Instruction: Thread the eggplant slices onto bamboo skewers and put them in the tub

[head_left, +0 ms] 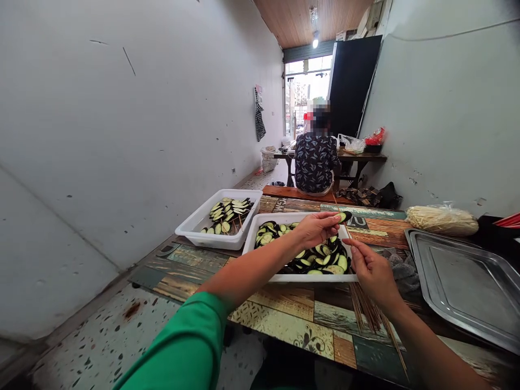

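Observation:
My left hand [319, 227] pinches an eggplant slice [343, 217] above the right end of a white tub [312, 278]. A thin wooden skewer [336, 202] sticks up from the slice, its lower part running down toward my right hand [369, 265]. The fingers of that hand are closed on the skewer's lower end. Loose eggplant slices [325, 260] fill the tub below. Beside my right wrist, a bundle of bare skewers [361, 309] lies partly against the tub's front edge.
A second white tub [215, 242], at left, holds skewered eggplant slices [227, 211]. On the right are a metal tray [467, 287], a grey cloth [402, 271] and a plastic bag of pale noodle-like strands [442, 218]. Beyond the table, a person [316, 162] sits facing away on a bench.

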Motion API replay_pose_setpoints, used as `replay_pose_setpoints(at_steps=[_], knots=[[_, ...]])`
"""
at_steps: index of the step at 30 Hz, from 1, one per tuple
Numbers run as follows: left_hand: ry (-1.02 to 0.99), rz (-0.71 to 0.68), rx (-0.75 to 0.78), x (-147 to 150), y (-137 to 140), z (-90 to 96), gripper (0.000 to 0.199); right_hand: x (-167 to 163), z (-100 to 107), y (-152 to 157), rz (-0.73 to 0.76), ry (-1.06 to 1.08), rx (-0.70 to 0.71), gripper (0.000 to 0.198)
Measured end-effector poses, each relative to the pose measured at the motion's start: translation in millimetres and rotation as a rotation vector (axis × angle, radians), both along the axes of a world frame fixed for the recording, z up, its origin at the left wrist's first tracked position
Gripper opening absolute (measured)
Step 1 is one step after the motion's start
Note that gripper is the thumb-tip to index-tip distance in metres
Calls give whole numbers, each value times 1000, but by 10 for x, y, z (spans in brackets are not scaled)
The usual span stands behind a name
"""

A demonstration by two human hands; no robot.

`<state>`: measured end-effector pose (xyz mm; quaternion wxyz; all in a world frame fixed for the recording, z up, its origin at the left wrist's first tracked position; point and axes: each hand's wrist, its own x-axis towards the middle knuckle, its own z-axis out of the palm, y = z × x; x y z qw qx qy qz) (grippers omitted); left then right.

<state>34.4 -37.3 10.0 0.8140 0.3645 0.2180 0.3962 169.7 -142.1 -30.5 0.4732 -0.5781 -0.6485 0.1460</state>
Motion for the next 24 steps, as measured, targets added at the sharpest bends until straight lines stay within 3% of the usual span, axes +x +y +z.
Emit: replay_pose_setpoints(at_steps=[7, 20, 24], knots=[[-53, 148, -143, -66, 124, 82, 14, -8, -23, -3, 20, -34, -66, 44], [-137, 222, -224, -160, 272, 87, 17, -1, -49, -49, 93, 17, -140, 47], [-142, 182, -202, -160, 265, 76, 16, -19, -47, -74, 65, 22, -161, 48]])
